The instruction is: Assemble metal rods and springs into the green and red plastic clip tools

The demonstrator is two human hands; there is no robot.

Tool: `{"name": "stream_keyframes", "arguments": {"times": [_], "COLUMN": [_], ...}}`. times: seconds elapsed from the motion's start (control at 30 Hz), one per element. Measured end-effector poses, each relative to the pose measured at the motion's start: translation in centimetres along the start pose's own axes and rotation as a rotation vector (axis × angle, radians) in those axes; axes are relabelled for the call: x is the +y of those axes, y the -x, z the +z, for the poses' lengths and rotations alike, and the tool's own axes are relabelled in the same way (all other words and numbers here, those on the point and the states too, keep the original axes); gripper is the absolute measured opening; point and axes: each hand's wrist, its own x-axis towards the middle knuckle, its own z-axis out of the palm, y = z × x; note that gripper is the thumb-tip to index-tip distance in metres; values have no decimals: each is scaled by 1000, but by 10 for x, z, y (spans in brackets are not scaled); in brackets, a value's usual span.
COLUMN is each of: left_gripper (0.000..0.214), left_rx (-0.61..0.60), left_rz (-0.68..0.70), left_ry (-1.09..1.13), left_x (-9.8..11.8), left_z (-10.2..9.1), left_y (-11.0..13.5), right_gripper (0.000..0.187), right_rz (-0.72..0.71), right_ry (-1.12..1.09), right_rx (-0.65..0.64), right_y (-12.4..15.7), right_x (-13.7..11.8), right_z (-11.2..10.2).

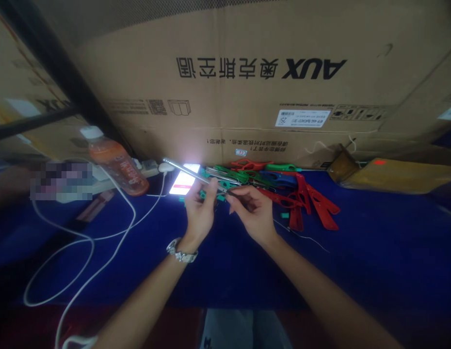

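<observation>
A thin silver metal tube (182, 168) slants up to the left from my left hand (201, 211), which pinches it between thumb and fingers. Close on its right, my right hand (256, 213) has its fingertips pinched together at the tube's lower end, on a small dark piece (235, 193); its exact kind is hard to make out. Just beyond both hands lies a pile of plastic handle shells with looped openings, among them red shells (322, 203), a green shell (281, 167) and a blue shell (281, 180). More silver tubes (222, 173) lie among them, partly hidden.
A lit phone (182, 180) lies behind my left hand. Farther left are a tilted drink bottle (118, 162) and a looping white cable (112, 257). A large cardboard box (229, 39) walls off the back. At right sits a yellow packet (403, 175) on the blue cloth (374, 252).
</observation>
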Motion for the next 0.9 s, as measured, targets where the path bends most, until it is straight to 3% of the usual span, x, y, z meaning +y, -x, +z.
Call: {"name": "stream_keyframes", "arguments": {"times": [0.13,0.3,0.6,0.9], "left_gripper": [31,31,32,35], "left_rx": [1,15,4,-52], "left_rz": [18,6,-12,-37], "left_ry": [-36,-51,-105,-80], "left_x": [-1,-2,1,-2], "left_z": [-1,-1,-1,-2], "left_y": [0,-2,-4,-6], "right_gripper": [25,26,6,9], "right_rz": [14,-4,-105,-251], "right_ry": [-49,-69,123,341], "right_rx": [52,20,74,111], "right_y": [-1,-1,0,-1], "right_x": [1,0,9,7], "right_z": [1,-2,0,-3]}}
